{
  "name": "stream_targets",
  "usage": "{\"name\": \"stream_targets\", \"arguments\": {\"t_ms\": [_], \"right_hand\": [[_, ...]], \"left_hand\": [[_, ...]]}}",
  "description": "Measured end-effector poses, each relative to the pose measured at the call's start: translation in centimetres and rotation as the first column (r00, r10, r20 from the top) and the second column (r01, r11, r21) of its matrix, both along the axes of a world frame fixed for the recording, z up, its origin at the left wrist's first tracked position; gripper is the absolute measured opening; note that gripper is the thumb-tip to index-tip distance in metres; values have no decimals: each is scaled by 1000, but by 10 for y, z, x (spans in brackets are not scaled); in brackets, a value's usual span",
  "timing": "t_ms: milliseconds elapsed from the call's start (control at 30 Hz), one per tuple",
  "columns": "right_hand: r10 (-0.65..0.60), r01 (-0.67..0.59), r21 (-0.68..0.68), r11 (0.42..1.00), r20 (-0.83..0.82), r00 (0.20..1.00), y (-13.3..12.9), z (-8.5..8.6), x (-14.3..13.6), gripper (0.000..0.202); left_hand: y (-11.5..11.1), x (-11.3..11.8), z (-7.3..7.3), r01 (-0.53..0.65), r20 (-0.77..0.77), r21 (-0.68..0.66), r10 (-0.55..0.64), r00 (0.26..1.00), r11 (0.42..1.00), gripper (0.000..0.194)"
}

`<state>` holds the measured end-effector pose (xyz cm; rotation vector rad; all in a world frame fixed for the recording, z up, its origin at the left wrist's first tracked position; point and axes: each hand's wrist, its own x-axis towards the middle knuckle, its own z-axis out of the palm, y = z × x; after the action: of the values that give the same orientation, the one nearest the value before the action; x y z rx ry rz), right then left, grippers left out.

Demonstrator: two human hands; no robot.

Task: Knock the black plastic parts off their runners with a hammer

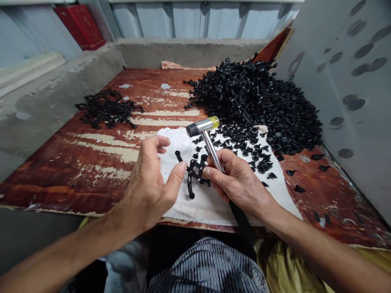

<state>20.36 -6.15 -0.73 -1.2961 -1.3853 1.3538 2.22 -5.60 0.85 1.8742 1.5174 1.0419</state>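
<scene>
On my head feed, taking the white cloth as the centre of the dial, I look down on a red-brown tabletop whose finish is worn through in long pale streaks. At 12 o'clock a rough concrete ledge backs it, under pale corrugated panels; a red box sits on the ledge between 10 and 11. A grey sheet with dark round spots rises at 2. A big heap of black parts fills 1 o'clock, spilling onto the cloth, and a smaller black pile lies at 10. Striped fabric shows at 6. Over the cloth, the right hand has its fingers wrapped round a hammer, head toward 11, its thumb tip at the edge of a black jointed piece; I can't tell how firmly that piece is pinched. It sits between the hands. The left hand is parted, fingers bent, a wide gap to the thumb, gripping nothing; its thumb tip is just beside the piece, contact unclear to me.
</scene>
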Motion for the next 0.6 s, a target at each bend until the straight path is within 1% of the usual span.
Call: {"name": "stream_targets", "arguments": {"t_ms": [33, 67, 100, 133, 167, 233, 300, 333, 400, 467, 533, 567, 600], "right_hand": [[12, -12, 4, 1000, -7, 1000, 0, -1, -1, 13], [22, -22, 10, 1000, -18, 1000, -1, -1, -1, 13], [29, -29, 18, 999, -33, 999, -1, -2, -1, 13], [31, -30, 26, 999, -48, 998, -2, -2, -1, 13], [27, -25, 29, 999, -65, 998, -2, -3, -1, 13], [0, 3, 25, 1000, -107, 994, -3, -4, 1, 12], [-34, 37, 18, 999, -147, 989, -3, -5, 2, 12], [-48, 52, 19, 998, -164, 985, -3, -5, 3, 11], [-75, 82, 33, 996, -181, 981, -4, -4, 2, 11], [-86, 95, 43, 995, -178, 980, -3, -2, 1, 12], [-82, 90, 45, 995, -161, 984, -3, 1, 1, 12], [-77, 84, 45, 995, -150, 986, -3, 3, 2, 10], [-76, 83, 45, 996, -139, 987, -4, 4, 3, 9]], "left_hand": [[-1, 0, 0, 50, -141, 117, -33, 989, 992, 30], [0, 1, 1, 136, -267, 155, -91, 959, 978, 21], [1, 3, 1, 224, -364, 130, -164, 917, 966, 12], [2, 5, 1, 296, -418, 61, -245, 875, 953, 12], [4, 7, 2, 343, -424, -27, -321, 847, 939, 17], [8, 12, 4, 383, -328, -210, -434, 839, 899, 20], [10, 15, 6, 389, -217, -327, -470, 856, 861, 19], [11, 16, 7, 387, -193, -352, -471, 861, 852, 21], [12, 16, 9, 382, -202, -363, -471, 859, 850, 25], [13, 15, 11, 419, -179, -400, -518, 837, 815, 30], [16, 14, 12, 472, -99, -451, -568, 817, 757, 32], [18, 13, 12, 480, -57, -462, -565, 823, 746, 32], [20, 12, 12, 466, -25, -464, -537, 843, 753, 31]]}}
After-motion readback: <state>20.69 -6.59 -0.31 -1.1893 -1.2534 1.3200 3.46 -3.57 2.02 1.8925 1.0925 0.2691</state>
